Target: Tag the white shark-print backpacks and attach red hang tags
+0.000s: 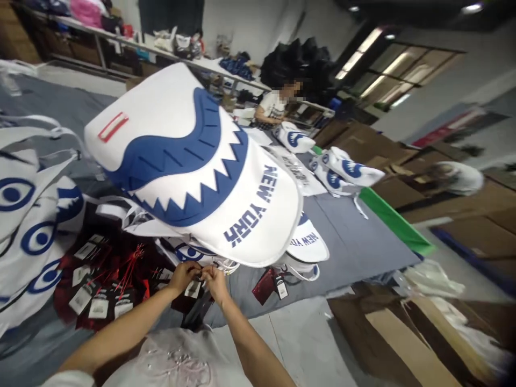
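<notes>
A large white bag (266, 215) with a blue shark mouth, jagged teeth and "NEW YORK" lettering lies in front of me on a stack of similar bags. At its near edge, my left hand (186, 277) and my right hand (215, 282) are close together, fingertips pinched. A dark hang tag (193, 289) with a white label hangs just below the fingers, and both hands appear to hold it by its top. The fine cord between the fingertips is too small to make out. Another bag's lettered end (308, 242) pokes out underneath.
Left of my hands lies a pile of dark red tags (99, 303) with red strings. White bags with blue eyes (36, 236) are heaped at far left. More shark bags (330, 166) rest farther along the grey table (374, 236). A person (272, 107) works beyond; cardboard boxes (374, 145) stand right.
</notes>
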Demonstrator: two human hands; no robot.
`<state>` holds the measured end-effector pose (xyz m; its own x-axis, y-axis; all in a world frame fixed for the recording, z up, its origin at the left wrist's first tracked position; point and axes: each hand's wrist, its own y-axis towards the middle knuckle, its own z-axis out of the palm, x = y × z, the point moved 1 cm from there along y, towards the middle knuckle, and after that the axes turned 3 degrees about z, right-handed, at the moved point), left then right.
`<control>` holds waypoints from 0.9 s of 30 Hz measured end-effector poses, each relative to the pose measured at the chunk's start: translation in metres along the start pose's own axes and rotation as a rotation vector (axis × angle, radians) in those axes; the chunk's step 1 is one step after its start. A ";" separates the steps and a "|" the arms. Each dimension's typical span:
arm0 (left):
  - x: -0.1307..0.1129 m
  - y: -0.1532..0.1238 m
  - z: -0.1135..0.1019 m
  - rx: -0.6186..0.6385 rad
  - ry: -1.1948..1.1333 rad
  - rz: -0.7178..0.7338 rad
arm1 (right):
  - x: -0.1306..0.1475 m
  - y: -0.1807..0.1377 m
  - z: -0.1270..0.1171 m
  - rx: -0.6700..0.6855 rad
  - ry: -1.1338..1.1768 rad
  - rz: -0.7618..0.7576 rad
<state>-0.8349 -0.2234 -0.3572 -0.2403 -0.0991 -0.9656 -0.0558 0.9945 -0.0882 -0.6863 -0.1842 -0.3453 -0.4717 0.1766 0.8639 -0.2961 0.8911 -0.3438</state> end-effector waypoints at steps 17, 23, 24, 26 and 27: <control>0.003 0.005 -0.010 0.188 0.259 0.067 | 0.010 0.002 -0.006 0.032 -0.265 -0.133; -0.003 0.003 -0.013 0.219 0.447 0.044 | 0.017 0.001 -0.005 0.060 -0.462 -0.197; -0.004 0.003 -0.013 0.225 0.468 0.039 | 0.018 0.001 -0.005 0.068 -0.493 -0.202; -0.007 0.002 -0.013 0.244 0.499 0.026 | 0.019 0.002 -0.005 0.087 -0.556 -0.213; -0.009 0.002 -0.013 0.253 0.514 0.019 | 0.020 0.002 -0.005 0.097 -0.587 -0.220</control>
<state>-0.8457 -0.2207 -0.3454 -0.6827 -0.0216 -0.7304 0.1719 0.9668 -0.1892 -0.6921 -0.1769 -0.3266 -0.7604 -0.2895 0.5814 -0.4986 0.8338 -0.2369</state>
